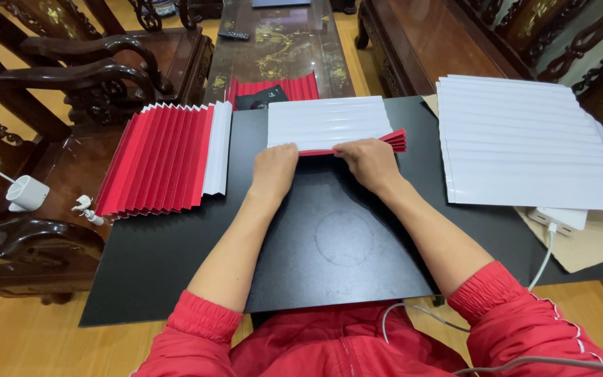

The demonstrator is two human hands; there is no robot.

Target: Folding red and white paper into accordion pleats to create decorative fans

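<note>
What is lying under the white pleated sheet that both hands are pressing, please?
Under the white pleated sheet a red pleated layer shows at its near edge and right corner, on the black board. How far it extends underneath is covered.

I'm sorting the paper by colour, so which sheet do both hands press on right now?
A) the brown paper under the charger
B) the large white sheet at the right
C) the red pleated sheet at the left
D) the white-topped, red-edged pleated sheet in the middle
D: the left hand and right hand both rest on the near edge of the middle pleated sheet, white on top with red at its edge.
</note>
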